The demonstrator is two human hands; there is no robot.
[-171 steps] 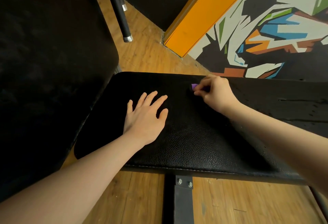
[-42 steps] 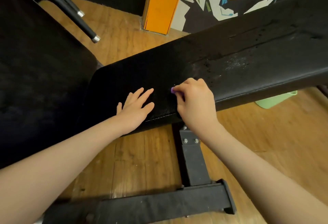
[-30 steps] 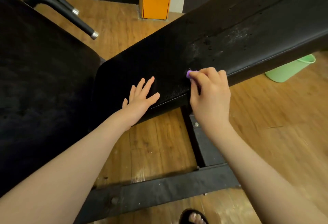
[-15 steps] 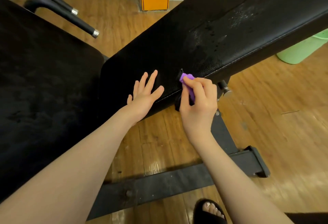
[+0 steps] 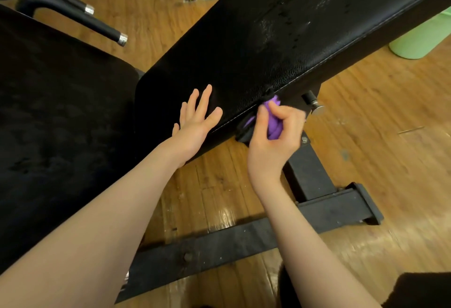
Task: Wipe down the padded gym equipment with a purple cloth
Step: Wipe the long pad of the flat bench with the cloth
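The purple cloth is bunched in the right hand — the grip is curled closed around it — and is pressed against the near side edge of the black padded bench, just below the stitched seam. The left hand is laid flat, fingers straight, on the pad's top to steady it. The edge is best wiped with firm strokes run along the seam; the metal knob close by should be cleared — a likely snag for the cloth.

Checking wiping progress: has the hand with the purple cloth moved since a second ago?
Yes. The right hand with the purple cloth dropped from the bench pad top to its near side edge.
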